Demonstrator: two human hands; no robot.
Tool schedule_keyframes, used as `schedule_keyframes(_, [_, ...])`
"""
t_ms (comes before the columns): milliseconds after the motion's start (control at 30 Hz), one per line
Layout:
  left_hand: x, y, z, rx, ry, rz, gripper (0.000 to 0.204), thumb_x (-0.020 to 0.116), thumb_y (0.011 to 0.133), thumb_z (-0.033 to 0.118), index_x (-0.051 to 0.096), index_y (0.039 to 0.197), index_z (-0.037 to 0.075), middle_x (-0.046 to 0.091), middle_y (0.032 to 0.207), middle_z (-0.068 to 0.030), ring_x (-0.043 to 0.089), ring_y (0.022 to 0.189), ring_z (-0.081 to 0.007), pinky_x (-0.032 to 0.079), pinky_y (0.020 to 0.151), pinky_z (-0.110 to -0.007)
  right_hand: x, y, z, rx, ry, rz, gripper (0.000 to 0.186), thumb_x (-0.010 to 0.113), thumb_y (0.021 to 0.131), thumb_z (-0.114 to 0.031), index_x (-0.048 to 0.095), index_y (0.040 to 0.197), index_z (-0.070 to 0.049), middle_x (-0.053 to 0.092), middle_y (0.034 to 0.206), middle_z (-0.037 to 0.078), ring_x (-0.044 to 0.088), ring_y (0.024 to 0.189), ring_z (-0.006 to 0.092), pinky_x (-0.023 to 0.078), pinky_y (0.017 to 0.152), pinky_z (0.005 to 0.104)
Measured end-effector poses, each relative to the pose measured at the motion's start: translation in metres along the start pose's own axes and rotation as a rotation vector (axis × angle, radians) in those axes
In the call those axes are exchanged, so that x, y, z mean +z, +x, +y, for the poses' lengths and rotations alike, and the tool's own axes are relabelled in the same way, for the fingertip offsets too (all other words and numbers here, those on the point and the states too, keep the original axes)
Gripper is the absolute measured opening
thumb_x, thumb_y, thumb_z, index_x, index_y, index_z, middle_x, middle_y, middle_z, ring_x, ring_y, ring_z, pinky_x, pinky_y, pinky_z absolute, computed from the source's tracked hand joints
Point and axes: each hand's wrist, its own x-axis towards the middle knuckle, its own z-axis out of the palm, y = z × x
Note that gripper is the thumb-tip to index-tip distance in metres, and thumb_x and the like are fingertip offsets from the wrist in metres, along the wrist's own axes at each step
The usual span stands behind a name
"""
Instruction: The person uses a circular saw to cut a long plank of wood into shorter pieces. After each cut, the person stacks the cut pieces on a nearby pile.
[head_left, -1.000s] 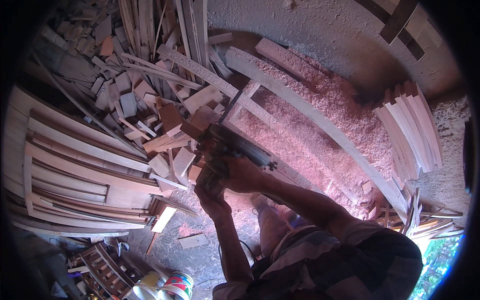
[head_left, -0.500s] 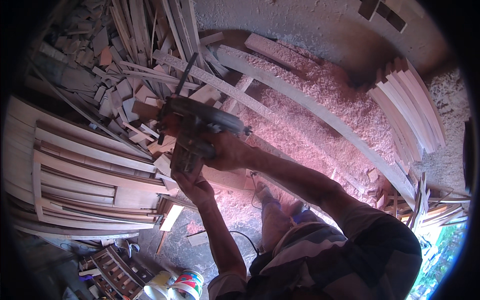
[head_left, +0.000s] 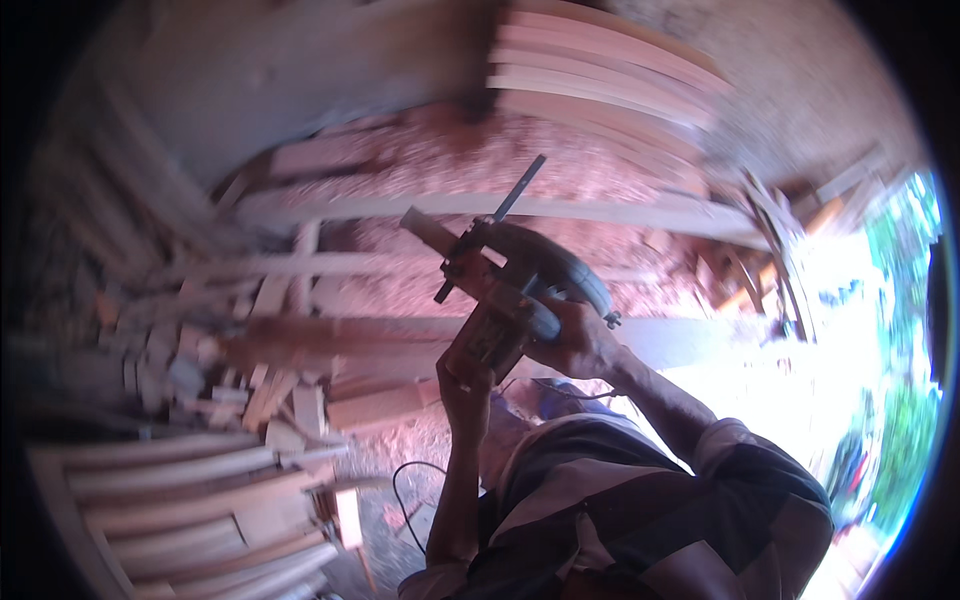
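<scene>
A dark handheld power saw (head_left: 535, 262), looking like a circular saw, is held up in front of my body, tilted. A thin straight metal bar (head_left: 520, 188) sticks out of it toward the far side, and a flat brown piece (head_left: 430, 232) juts out at its left. My right hand (head_left: 578, 340) is wrapped round the saw's handle. Beneath the motor end, my left hand (head_left: 466, 384) grips and supports the body. Both palms are hidden by the tool, and the blade cannot be made out.
Long wooden beams (head_left: 610, 208) lie over pinkish shavings (head_left: 430, 165). Stacked curved boards (head_left: 600, 75) stand at the far side. Offcuts (head_left: 290, 400) heap at the left, above slatted wooden frames (head_left: 180, 500). A black cord (head_left: 397, 495) loops near my left forearm.
My view has swung to the right, blurring the surroundings. The saw stays in both hands, appearing farther right, and the bright opening at the right shows more.
</scene>
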Motion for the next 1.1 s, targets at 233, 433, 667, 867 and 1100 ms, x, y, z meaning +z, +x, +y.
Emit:
schedule_keyframes(233, [0.137,-0.031,-0.045,0.212,0.732,-0.647,0.107,0.093,0.072,0.021,0.028,0.153,-0.003,0.049,0.145,-0.0301,0.053,0.132,-0.0441,0.048,0.107,-0.046,-0.076,-0.147,0.116,0.26,-0.175,0.291,0.043,0.076,0.08,-0.016,0.066,0.12,-0.003,0.072,0.091,0.022,0.072,0.087,0.0411,0.057,0.075,0.0475])
schedule_keyframes(433, [0.253,-0.035,-0.093,0.421,0.747,-0.852,0.069,0.092,0.07,0.031,0.06,0.124,0.003,0.067,0.115,-0.0199,0.061,0.118,-0.0402,0.053,0.089,-0.047,-0.105,-0.219,0.2,0.356,-0.206,0.539,0.044,0.077,0.076,-0.021,0.068,0.116,-0.005,0.072,0.087,0.023,0.071,0.082,0.0427,0.058,0.073,0.05])
schedule_keyframes(667, [0.326,-0.054,-0.116,0.309,0.456,-0.918,0.073,0.088,0.077,0.039,0.058,0.132,0.003,0.065,0.122,-0.0195,0.062,0.116,-0.0372,0.046,0.101,-0.047,-0.138,-0.261,0.238,0.467,-0.227,0.602,0.039,0.073,0.082,-0.017,0.069,0.12,-0.007,0.072,0.093,0.022,0.071,0.087,0.0427,0.058,0.075,0.0486])
schedule_keyframes(867, [0.326,-0.036,-0.131,0.174,0.572,-1.082,0.071,0.083,0.085,0.031,0.051,0.142,0.003,0.061,0.135,-0.019,0.059,0.125,-0.0328,0.045,0.108,-0.041,-0.127,-0.257,0.242,0.409,-0.232,0.68,0.039,0.068,0.083,-0.016,0.067,0.121,-0.006,0.07,0.098,0.027,0.068,0.095,0.047,0.055,0.08,0.0523])
schedule_keyframes(1100, [0.218,0.067,-0.083,0.22,0.846,-0.743,0.071,0.074,0.092,0.03,0.044,0.15,0.004,0.05,0.149,-0.0229,0.047,0.139,-0.0393,0.038,0.117,-0.049,-0.11,-0.258,0.251,0.405,-0.254,0.708,0.043,0.068,0.085,-0.018,0.064,0.125,-0.005,0.068,0.109,0.029,0.065,0.102,0.0501,0.053,0.085,0.0547])
